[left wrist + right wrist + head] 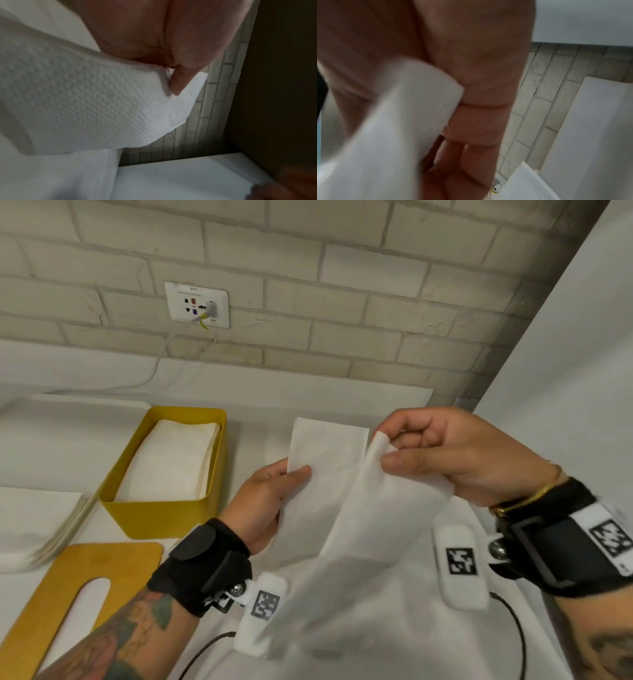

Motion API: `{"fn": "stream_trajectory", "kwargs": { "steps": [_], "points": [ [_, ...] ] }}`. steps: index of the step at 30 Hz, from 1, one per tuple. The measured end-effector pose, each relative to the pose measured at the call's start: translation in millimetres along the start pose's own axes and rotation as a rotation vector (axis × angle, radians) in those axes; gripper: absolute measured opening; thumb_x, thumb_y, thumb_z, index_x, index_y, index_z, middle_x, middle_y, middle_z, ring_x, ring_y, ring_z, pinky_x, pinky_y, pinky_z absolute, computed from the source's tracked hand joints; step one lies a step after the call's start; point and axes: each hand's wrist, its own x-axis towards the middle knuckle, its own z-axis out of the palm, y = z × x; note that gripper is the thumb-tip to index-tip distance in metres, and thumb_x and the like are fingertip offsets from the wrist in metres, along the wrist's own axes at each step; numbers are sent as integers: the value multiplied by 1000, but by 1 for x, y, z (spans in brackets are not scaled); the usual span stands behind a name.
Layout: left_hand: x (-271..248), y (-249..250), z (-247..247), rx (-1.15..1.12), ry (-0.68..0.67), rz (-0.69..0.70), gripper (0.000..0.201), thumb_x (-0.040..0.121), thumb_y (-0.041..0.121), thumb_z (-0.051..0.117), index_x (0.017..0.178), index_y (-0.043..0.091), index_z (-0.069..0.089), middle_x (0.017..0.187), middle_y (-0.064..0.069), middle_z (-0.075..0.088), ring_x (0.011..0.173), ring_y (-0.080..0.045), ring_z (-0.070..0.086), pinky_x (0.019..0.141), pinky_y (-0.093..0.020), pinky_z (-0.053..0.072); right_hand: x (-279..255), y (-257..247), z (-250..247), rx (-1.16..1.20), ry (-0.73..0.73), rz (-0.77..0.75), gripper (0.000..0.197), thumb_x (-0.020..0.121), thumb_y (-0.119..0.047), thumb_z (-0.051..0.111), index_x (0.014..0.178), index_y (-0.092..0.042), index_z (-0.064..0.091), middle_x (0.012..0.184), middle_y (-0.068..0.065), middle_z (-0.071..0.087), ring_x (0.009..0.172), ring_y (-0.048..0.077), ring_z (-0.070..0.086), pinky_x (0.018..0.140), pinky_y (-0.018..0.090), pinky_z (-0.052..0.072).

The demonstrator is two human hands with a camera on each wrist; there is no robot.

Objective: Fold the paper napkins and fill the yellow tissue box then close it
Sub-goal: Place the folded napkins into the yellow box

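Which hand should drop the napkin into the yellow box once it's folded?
Probably left. The left hand already pinches the napkin and sits right beside the open box. The right hand, also pinching it, is on the far side and would have to cross over.

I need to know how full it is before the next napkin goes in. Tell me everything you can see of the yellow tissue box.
The yellow tissue box is an open rectangular container with thin, smooth walls, standing upright on the white counter, left of both hands. A stack of folded napkins lies inside, its top below the rim. The slotted lid lies flat on the counter in front of it. No hand touches the box.
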Motion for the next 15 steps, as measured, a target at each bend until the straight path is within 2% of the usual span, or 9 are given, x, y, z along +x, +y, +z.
{"fn": "stream_trajectory", "kwargs": {
  "steps": [2, 4, 7, 9, 12, 15],
  "points": [
    [-3, -1, 6, -10, -52, -7, 30, 103, 16, 50, 127, 5, 65, 120, -19, 72, 105, -34, 71, 83, -40, 60, 18, 6, 1, -103, 67, 43, 14, 82, -7, 75, 94, -12, 72, 86, 7, 78, 72, 15, 74, 64, 23, 58],
    [-6, -3, 12, 1, -117, 9, 31, 102, 15, 53, 131, 13, 65, 124, -19, 70, 110, -36, 68, 92, -45, 56, 34, 14, 3, -301, 132, 77, 10, 88, -11, 74, 96, -15, 71, 88, 3, 79, 76, 13, 73, 72, 27, 58],
    [-10, -1, 17, 21, -166, 36, 33, 92, 19, 64, 123, 29, 72, 122, -11, 73, 107, -29, 70, 88, -39, 57, 45, 20, 9, -461, 175, 78, 5, 91, -21, 74, 96, -21, 73, 89, -2, 79, 84, 13, 74, 86, 39, 58],
    [-12, -1, 19, 14, -168, 46, 33, 97, 29, 56, 127, 30, 69, 127, -6, 71, 116, -25, 68, 98, -39, 53, 49, 20, 12, -503, 177, 68, 5, 92, -24, 73, 96, -24, 74, 92, -5, 78, 91, 13, 74, 95, 43, 57],
    [-14, -3, 19, -31, -139, 17, 41, 101, 40, 47, 134, 23, 65, 132, -7, 68, 126, -27, 62, 109, -44, 46, 53, 19, 16, -592, 184, 56, 5, 93, -25, 72, 96, -28, 74, 93, -8, 77, 92, 9, 72, 95, 37, 56],
    [-13, -4, 17, -70, -130, -26, 48, 102, 47, 43, 134, 19, 64, 131, -11, 68, 123, -29, 64, 105, -42, 49, 57, 18, 18, -652, 192, 66, 6, 93, -26, 71, 98, -27, 74, 91, -10, 76, 89, 4, 69, 84, 20, 54]
  ]
}}
